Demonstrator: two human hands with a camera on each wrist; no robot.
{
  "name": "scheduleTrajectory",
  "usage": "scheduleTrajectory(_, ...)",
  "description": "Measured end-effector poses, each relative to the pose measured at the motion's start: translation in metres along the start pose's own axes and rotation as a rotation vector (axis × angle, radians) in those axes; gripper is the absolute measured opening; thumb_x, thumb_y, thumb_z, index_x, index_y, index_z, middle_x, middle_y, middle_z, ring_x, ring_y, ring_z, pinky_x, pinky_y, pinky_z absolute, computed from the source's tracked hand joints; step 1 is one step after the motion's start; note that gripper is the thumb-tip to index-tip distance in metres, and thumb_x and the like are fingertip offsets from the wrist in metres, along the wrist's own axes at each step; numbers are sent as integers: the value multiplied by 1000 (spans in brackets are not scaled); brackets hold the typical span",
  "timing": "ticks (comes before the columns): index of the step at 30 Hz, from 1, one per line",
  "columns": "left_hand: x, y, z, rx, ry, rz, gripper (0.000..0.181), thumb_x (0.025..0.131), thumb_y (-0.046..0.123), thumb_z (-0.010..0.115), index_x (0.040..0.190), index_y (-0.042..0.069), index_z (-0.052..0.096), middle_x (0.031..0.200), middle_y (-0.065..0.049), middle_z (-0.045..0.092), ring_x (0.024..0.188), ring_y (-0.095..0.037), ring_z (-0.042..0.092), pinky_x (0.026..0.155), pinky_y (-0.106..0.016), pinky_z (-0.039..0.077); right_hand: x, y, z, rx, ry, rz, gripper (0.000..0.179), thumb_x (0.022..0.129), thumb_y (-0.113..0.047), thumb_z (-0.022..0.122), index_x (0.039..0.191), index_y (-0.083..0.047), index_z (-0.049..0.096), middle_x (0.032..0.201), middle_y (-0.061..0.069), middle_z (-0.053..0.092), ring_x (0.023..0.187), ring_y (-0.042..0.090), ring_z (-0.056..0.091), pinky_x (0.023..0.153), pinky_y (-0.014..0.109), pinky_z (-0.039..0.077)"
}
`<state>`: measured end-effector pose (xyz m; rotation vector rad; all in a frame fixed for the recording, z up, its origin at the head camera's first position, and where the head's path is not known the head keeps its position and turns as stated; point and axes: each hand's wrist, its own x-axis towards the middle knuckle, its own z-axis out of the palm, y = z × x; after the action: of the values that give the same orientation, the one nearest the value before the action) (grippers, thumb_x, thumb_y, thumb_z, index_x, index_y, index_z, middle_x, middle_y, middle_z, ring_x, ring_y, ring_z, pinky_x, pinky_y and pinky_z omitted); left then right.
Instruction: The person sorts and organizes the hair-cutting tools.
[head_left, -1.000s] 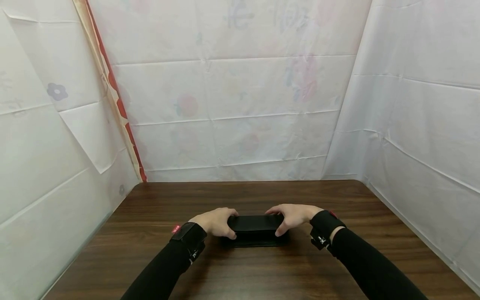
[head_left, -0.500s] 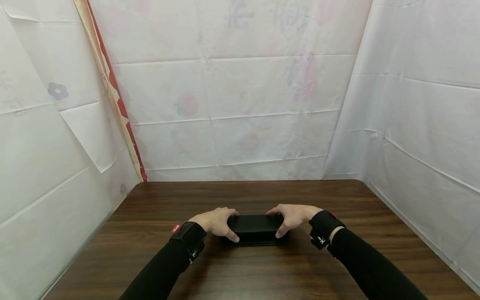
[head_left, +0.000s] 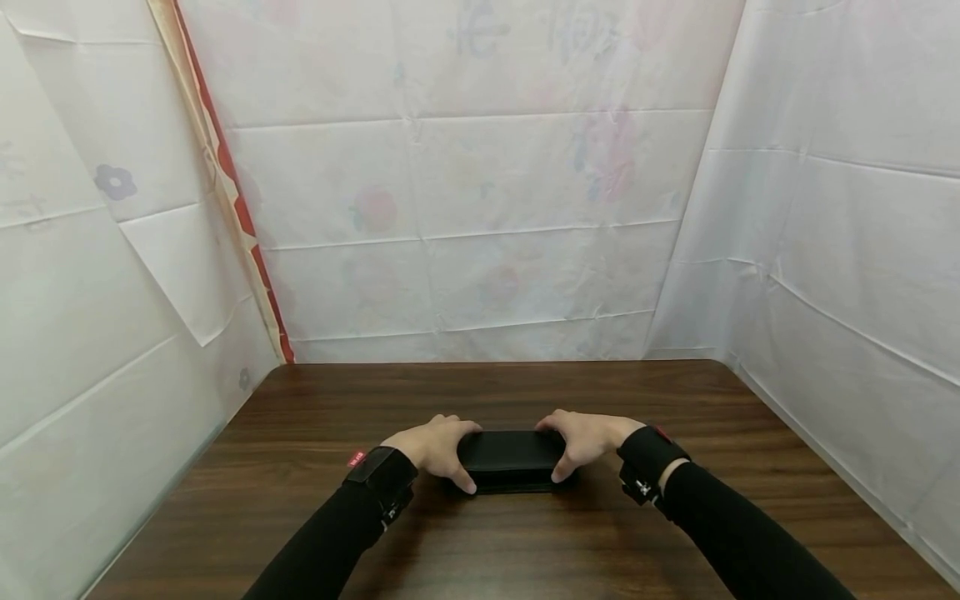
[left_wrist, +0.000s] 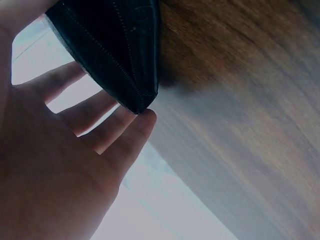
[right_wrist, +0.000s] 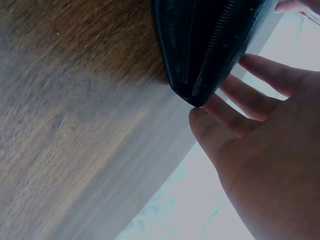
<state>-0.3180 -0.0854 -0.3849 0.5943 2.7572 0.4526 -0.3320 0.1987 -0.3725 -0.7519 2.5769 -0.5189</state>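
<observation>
A black leather-look zip case (head_left: pixel 512 450) lies on the table, its long side toward me. My left hand (head_left: pixel 435 447) holds its left end, thumb at the front and fingers behind. At the right end my right hand (head_left: pixel 588 438) grips it the same way. In the left wrist view, two rows of zip teeth run apart along the case (left_wrist: pixel 112 50) and meet near its corner, by the fingertips. The right wrist view shows the matching end of the case (right_wrist: pixel 205 55), also with parted zip teeth and fingers along its back. The inside is dark.
The case sits on a dark wood-grain table (head_left: pixel 495 550). White printed sheeting (head_left: pixel 480 183) hangs behind the table and along both sides. A red-and-cream trim strip (head_left: pixel 238 200) runs down the back left corner.
The upper part of the case has come down a little at the front, narrowing the dark gap. Both thumbs have slid slightly lower, the left also a bit to the right.
</observation>
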Motion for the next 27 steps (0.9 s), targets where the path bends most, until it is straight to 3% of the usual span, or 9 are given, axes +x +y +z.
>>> scheduleTrajectory(17, 6, -5, 5, 29, 67, 15, 91, 70, 37, 95, 148, 19, 52, 141, -8, 51, 130, -29, 44, 99, -53, 46, 6, 4, 6, -20, 79, -58, 83, 78, -23, 87, 147, 1, 47, 146, 14, 48, 134, 33, 47, 110, 50, 38)
scheduleTrajectory(27, 6, -5, 5, 31, 62, 15, 89, 73, 36, 93, 149, 19, 51, 139, -8, 51, 127, -28, 44, 97, -52, 47, 9, 7, 9, -37, 95, -64, 84, 78, -22, 85, 148, 2, 47, 147, 14, 46, 133, 31, 46, 110, 49, 38)
